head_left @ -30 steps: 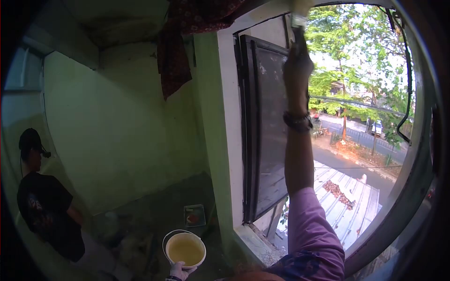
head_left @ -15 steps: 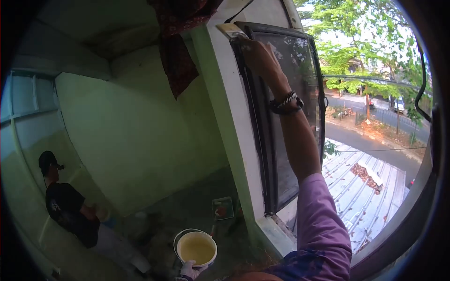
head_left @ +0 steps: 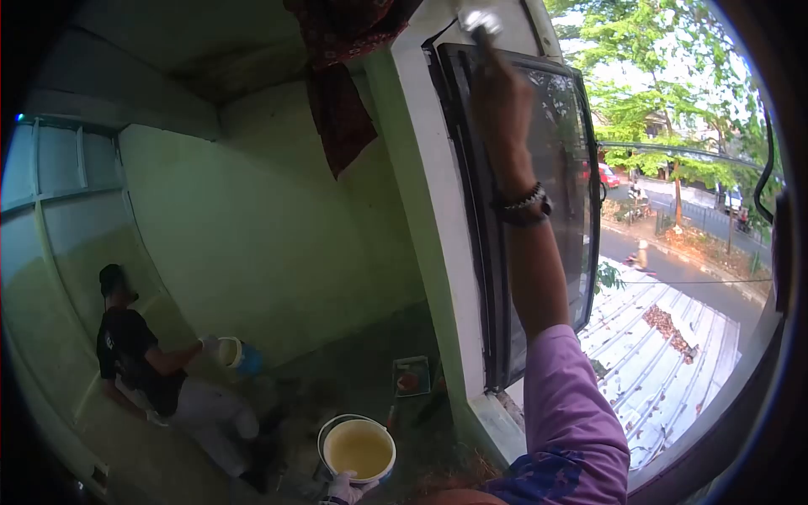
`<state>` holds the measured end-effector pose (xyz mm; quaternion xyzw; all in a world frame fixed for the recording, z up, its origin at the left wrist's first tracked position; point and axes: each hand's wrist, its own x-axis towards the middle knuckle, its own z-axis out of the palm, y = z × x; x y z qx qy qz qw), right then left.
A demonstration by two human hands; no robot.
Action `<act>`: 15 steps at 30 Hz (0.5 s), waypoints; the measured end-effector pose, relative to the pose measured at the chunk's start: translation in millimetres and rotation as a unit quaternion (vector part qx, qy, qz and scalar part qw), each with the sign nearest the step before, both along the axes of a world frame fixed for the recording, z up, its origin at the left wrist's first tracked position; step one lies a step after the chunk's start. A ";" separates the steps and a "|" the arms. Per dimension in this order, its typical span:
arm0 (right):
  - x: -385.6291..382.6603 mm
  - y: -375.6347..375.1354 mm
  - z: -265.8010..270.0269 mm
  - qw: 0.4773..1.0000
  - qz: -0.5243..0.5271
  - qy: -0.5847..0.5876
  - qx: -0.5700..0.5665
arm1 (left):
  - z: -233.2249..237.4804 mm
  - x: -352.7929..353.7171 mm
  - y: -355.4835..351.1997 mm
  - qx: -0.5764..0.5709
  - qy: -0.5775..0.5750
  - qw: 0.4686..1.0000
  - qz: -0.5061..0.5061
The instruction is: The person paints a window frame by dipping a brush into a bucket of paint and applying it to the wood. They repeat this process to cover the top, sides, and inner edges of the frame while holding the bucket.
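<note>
Raised high at the top of the window, my right hand is closed around a brush, whose light head is blurred against the wall above the frame. A dark bracelet circles that wrist. The dark-framed window pane stands swung outward behind the arm. Low in the view, my left hand, in a whitish glove, grips the near rim of a white bucket holding pale yellow paint.
A co-worker in black stands at the left, holding a small bucket. A paint tray lies on the floor. Red patterned cloth hangs above. Outside are a metal roof and a road.
My right hand has moved up with the brush, off the pillar edge to the wall above the window. The co-worker's bucket is held further out. My left hand still grips the bucket.
</note>
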<state>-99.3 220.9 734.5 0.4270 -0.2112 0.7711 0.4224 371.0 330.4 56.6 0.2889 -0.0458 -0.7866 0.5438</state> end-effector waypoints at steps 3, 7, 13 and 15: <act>-2.1 -53.5 -6.3 0.988 -0.014 0.023 0.153 | 27.6 -7.2 13.0 0.186 0.329 0.917 -0.128; -9.4 -7.3 0.6 0.982 -0.018 0.061 0.179 | -7.3 4.9 -8.3 0.099 0.120 0.988 -0.003; -12.0 141.3 -8.2 0.996 -0.062 -0.027 -0.061 | 18.0 -24.5 -16.5 -0.007 -0.059 0.997 0.039; -15.2 146.2 -2.3 0.989 -0.077 -0.066 -0.103 | 70.7 -49.7 -0.9 -0.022 -0.086 0.995 0.045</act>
